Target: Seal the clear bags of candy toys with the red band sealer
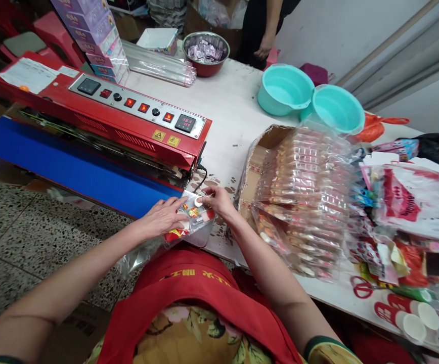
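Observation:
In front of my body, a clear plastic packet (193, 213) with small colourful pieces, one of them round, lies over a translucent box (203, 236). My left hand (162, 218) rests on the packet's left side with its fingers stretched out. At the packet's upper right, my right hand (216, 200) pinches its edge between thumb and fingers, beside a white round piece (198, 201). Just left of the packet is the end of a blue conveyor belt (90, 169), which runs along a red sealing machine (128, 124) with lit switches and a display.
To the right, a cardboard box (253, 174) holds a stack of filled clear packets (306, 187). Turquoise basins (286, 88) and a metal bowl (206, 53) of small sachets stand behind. Red scissors (361, 287) and paper cups (409, 323) lie at right. Another person's hand (265, 46) hangs at the back.

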Motion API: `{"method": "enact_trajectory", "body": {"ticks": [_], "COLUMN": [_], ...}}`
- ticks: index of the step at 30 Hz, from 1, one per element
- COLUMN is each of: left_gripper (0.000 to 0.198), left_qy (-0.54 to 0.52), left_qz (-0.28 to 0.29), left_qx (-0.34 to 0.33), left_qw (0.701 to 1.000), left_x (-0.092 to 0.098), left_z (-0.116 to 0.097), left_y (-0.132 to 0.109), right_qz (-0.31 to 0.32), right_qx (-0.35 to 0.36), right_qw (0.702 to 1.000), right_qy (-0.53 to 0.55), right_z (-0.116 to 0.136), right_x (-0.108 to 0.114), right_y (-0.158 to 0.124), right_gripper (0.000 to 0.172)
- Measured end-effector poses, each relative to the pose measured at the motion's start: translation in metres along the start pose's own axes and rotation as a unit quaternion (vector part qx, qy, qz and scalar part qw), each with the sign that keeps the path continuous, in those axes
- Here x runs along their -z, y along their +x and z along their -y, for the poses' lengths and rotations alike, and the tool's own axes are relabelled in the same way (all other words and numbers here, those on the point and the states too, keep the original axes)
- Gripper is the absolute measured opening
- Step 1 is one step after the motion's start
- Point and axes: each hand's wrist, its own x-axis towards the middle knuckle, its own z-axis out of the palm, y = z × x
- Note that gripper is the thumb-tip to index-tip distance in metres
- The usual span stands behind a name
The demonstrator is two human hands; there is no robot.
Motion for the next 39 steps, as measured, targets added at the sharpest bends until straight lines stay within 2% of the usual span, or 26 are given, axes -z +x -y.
{"method": "enact_trajectory", "body": {"ticks": [5, 12, 18, 22, 27, 31, 34, 37, 39], "left_gripper": [0.023, 0.025, 0.017, 0.017, 0.018, 0.018, 0.018, 0.017, 0.018], "left_qy": [0.006, 0.005, 0.010, -0.008, -0.047, -0.031, -0.018, -0.024, -0.027], "left_qz": [-0.010, -0.002, 0.002, -0.025, -0.076, -0.078, -0.079, -0.079, -0.075], "left_qx": [-0.005, -0.035, -0.038, -0.037, -0.040, -0.042, -0.042, -0.036, -0.029], "left_qw": [1.000, 0.999, 0.999, 0.999, 0.995, 0.996, 0.996, 0.996, 0.996], "left_x": [-0.001, 0.010, 0.011, 0.009, 0.006, 0.003, -0.001, -0.003, -0.003], "left_z": [-0.001, 0.003, -0.004, -0.005, -0.004, -0.006, -0.008, -0.008, -0.009], "left_y": [0.003, 0.008, 0.014, 0.017, 0.019, 0.024, 0.026, 0.026, 0.026], "right_qz": [0.009, 0.004, 0.006, 0.002, -0.024, -0.081, -0.094, -0.083, -0.075], "right_qx": [0.004, 0.016, 0.027, 0.033, 0.033, 0.033, 0.009, -0.021, -0.042], "right_qw": [0.999, 0.999, 0.997, 0.994, 0.997, 0.996, 0.992, 0.995, 0.996], "right_qy": [0.031, 0.051, 0.073, 0.106, 0.061, -0.036, -0.089, -0.053, -0.018], "right_z": [-0.003, -0.003, -0.007, -0.008, -0.010, 0.000, 0.009, 0.010, 0.005], "right_x": [0.000, 0.003, 0.001, 0.005, 0.005, -0.004, -0.009, -0.013, -0.015], "right_y": [0.001, -0.004, -0.002, -0.008, -0.029, -0.037, -0.031, -0.019, -0.011], "right_gripper": [0.040, 0.044, 0.044, 0.041, 0.051, 0.060, 0.053, 0.041, 0.039]}}
